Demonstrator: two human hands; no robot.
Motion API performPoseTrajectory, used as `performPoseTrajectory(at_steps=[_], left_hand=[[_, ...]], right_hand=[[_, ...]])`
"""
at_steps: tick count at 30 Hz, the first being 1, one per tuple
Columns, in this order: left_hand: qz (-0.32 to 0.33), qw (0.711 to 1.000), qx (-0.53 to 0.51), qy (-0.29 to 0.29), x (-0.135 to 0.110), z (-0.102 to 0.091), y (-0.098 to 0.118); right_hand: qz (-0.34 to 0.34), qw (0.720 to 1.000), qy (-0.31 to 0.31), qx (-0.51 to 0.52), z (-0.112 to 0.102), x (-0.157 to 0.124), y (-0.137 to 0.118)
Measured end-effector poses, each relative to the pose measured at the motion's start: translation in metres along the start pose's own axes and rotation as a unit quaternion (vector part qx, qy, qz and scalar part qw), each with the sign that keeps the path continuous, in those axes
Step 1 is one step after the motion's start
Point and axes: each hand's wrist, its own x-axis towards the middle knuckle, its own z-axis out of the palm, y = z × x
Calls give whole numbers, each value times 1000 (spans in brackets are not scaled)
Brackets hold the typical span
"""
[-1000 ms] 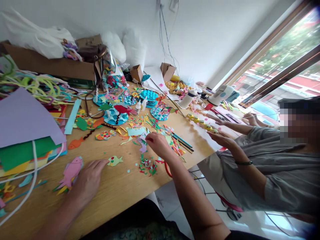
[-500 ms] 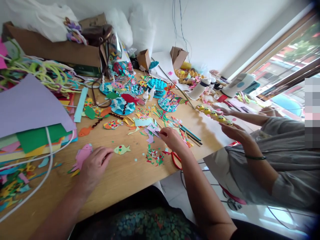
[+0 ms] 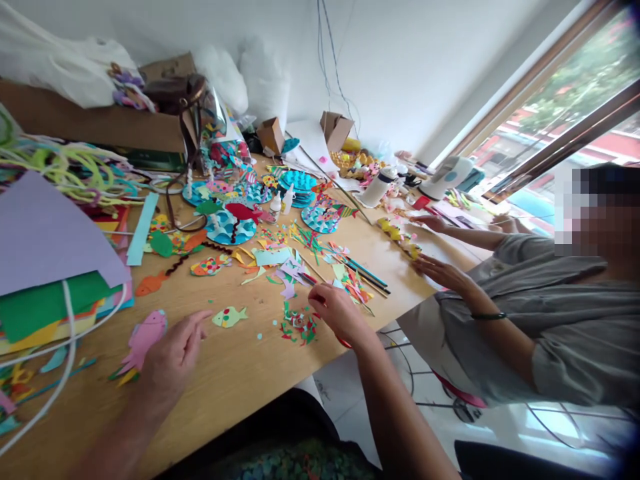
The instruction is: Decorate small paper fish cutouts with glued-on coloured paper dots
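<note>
The pale green paper fish (image 3: 229, 317) lies flat on the table (image 3: 240, 377), just past the fingertips of my left hand (image 3: 173, 350), its head towards them and its forked tail towards my right side. Its long axis runs nearly crosswise in front of me, the tail end a little farther away than the belly, so my left hand is clearly the nearer of the 2. The gap at the head is so slight that I can't make out whether my fingers touch the paper. That left hand rests with its fingers loosely extended, and I see nothing held in it; the pink paper fish (image 3: 151, 330) lies on its outer side. My right hand (image 3: 340, 313) is well beyond the tail, past a heap of red and green scraps (image 3: 299, 327), its fingers curled in. A slim reddish thing (image 3: 307, 279) shows at its fingertips, but I can't say whether I am gripping it. Part of a red loop (image 3: 344, 342) peeks out by that wrist. The green fish is small, thin and cut in outline, with a few red spots and a darker green patch on its body; finer marks are too small to read.
</note>
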Motion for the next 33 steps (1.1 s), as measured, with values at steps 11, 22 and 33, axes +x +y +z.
performPoseTrajectory(at_steps=[11,22,33], left_hand=[[32,999,-24,-30,-1,4,4],[54,998,-20,-11,-1,0,5],[40,998,-44,-2,-2,1,3]], right_hand=[[-98,990,-105,-10,29,0,-41],[-48,982,-143,-116,35,7,-55],[-38,978,-156,-131,31,4,-57]])
